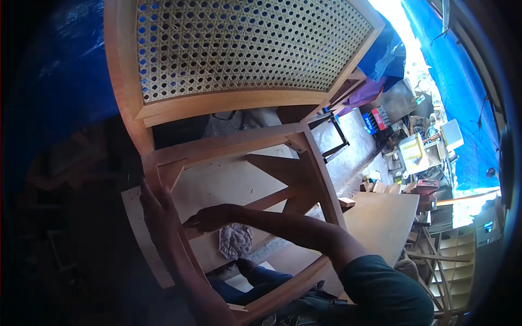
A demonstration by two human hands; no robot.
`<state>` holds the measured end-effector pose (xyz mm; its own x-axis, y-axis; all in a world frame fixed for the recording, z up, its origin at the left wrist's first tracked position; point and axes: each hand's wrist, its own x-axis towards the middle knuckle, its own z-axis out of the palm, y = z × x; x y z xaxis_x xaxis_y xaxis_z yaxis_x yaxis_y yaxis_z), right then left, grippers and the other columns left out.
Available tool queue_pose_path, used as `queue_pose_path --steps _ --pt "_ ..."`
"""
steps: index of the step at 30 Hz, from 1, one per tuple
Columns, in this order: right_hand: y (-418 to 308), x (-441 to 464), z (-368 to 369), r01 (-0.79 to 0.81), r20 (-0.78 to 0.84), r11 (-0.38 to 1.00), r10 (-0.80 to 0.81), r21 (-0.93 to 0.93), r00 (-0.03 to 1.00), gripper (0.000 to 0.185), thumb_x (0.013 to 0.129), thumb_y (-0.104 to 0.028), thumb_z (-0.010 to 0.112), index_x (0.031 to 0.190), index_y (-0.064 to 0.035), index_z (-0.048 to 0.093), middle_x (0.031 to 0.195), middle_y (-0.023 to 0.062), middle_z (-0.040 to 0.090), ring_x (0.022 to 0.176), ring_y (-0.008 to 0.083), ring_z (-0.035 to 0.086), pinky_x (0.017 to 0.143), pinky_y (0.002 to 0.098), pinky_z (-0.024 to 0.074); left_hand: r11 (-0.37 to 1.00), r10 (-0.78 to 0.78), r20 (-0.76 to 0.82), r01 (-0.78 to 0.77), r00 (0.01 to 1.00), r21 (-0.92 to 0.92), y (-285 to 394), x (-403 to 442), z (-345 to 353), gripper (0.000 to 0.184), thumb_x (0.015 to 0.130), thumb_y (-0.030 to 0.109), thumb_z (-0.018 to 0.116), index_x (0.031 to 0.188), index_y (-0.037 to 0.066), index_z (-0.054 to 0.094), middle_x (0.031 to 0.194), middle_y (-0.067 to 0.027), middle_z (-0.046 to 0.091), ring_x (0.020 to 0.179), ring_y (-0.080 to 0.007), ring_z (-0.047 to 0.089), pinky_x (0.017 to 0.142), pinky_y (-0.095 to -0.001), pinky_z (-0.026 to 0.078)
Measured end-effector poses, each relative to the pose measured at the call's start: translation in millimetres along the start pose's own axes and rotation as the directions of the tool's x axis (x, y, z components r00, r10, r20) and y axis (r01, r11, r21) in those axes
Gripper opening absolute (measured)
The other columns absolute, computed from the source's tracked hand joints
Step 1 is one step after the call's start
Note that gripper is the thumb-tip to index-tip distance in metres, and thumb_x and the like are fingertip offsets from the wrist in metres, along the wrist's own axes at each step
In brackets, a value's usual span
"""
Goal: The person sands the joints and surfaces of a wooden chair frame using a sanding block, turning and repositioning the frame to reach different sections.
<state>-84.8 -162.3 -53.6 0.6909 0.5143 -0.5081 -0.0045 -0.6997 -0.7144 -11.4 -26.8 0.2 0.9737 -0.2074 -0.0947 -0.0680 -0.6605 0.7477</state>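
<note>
A wooden chair frame stands before me, its seat opening bare and its backrest filled with woven cane. My left hand is closed over the left side rail of the seat. Inside the opening, my right hand reaches across to the inner face of that same rail, near a cross stretcher. Its fingers are bent together at the wood; whatever they may hold is hidden. Corner blocks brace the seat frame. Below the stretcher lies a crumpled pale cloth.
A pale wooden board lies to the right of the chair, with wood offcuts at its far edge. Further off are bottle crates, a black metal frame and stacked furniture parts. Blue tarps hang around the workspace.
</note>
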Motion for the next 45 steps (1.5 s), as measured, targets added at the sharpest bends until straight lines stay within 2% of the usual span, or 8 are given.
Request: queue_pose_path --steps 4,10,20,29,36,39,44,45 --pt "13.8 -25.4 2.2 0.105 -0.134 0.967 -0.075 0.234 0.988 0.047 0.081 -0.018 0.054 0.127 -0.0135 0.045 0.127 0.0097 0.048 0.117 0.0267 0.044 0.100 0.0360 0.0333 1.000 0.022 0.005 -0.022 1.000 -0.018 -0.9 -1.9 -2.2 0.054 0.090 0.031 0.042 0.136 0.009 0.024 0.128 -0.0211 0.039 0.115 -0.0373 0.044 0.092 -0.0435 0.039" --pt "50.0 -124.4 -21.1 -0.336 -0.010 0.940 0.337 0.054 0.941 0.053 0.075 -0.007 0.057 0.126 -0.0093 0.045 0.124 0.0116 0.050 0.116 0.0281 0.046 0.099 0.0373 0.0354 0.999 0.039 -0.020 -0.038 0.999 0.022 -6.3 2.0 2.8 0.054 0.090 0.032 0.041 0.136 0.010 0.023 0.124 -0.0216 0.042 0.112 -0.0383 0.045 0.091 -0.0455 0.040" --pt "-11.7 -9.5 16.9 0.056 -0.204 0.973 -0.010 0.222 0.979 0.057 0.064 -0.003 0.055 0.121 -0.0080 0.048 0.122 0.0150 0.049 0.112 0.0317 0.047 0.095 0.0396 0.0378 0.999 0.005 -0.002 -0.005 1.000 0.037 -2.3 0.2 1.4 0.058 0.088 0.034 0.046 0.136 0.009 0.024 0.123 -0.0231 0.042 0.111 -0.0388 0.046 0.090 -0.0457 0.040" --pt "101.5 -226.4 -12.4 -0.604 -0.265 0.748 0.545 -0.275 0.796 0.045 0.072 -0.010 0.061 0.116 -0.0128 0.052 0.111 0.0119 0.056 0.104 0.0292 0.053 0.093 0.0376 0.0411 1.000 0.013 0.012 -0.014 1.000 0.022 -3.3 0.9 0.2 0.064 0.086 0.033 0.051 0.137 0.010 0.020 0.124 -0.0225 0.042 0.111 -0.0386 0.047 0.091 -0.0450 0.040" --pt "36.4 -50.3 22.0 0.039 -0.295 0.998 -0.021 0.053 0.955 0.054 0.069 -0.015 0.062 0.120 -0.0043 0.048 0.116 0.0170 0.053 0.108 0.0327 0.050 0.093 0.0390 0.0402 0.999 -0.028 0.012 0.027 1.000 0.046 -0.5 -0.8 0.8 0.067 0.084 0.034 0.054 0.137 0.009 0.020 0.124 -0.0228 0.042 0.111 -0.0391 0.047 0.090 -0.0448 0.042" --pt "-45.8 3.7 -2.6 -0.179 -0.077 0.981 0.186 0.079 0.980 0.055 0.069 -0.005 0.057 0.123 -0.0078 0.045 0.115 0.0144 0.053 0.106 0.0325 0.050 0.093 0.0387 0.0401 0.997 -0.059 0.023 0.058 0.998 0.040 -1.0 0.9 -0.3 0.068 0.083 0.035 0.054 0.136 0.008 0.021 0.123 -0.0234 0.042 0.110 -0.0396 0.047 0.089 -0.0449 0.042" --pt "34.8 -62.4 17.1 0.059 -0.270 0.984 -0.104 -0.168 0.957 0.047 0.072 -0.010 0.059 0.118 -0.0073 0.049 0.116 0.0153 0.053 0.106 0.0312 0.051 0.090 0.0385 0.0406 0.999 0.005 0.013 -0.005 1.000 0.039 -4.3 2.1 -0.9 0.069 0.082 0.035 0.056 0.135 0.008 0.023 0.123 -0.0247 0.042 0.109 -0.0406 0.047 0.089 -0.0451 0.042" --pt "52.1 -99.8 13.7 -0.069 -0.319 0.997 0.052 -0.043 0.946 0.046 0.072 -0.009 0.059 0.118 -0.0080 0.050 0.115 0.0135 0.054 0.105 0.0293 0.052 0.090 0.0375 0.0413 0.999 0.035 0.004 -0.035 0.999 0.032 -7.1 2.1 1.2 0.069 0.082 0.035 0.056 0.135 0.007 0.023 0.123 -0.0250 0.042 0.109 -0.0408 0.047 0.089 -0.0451 0.042"
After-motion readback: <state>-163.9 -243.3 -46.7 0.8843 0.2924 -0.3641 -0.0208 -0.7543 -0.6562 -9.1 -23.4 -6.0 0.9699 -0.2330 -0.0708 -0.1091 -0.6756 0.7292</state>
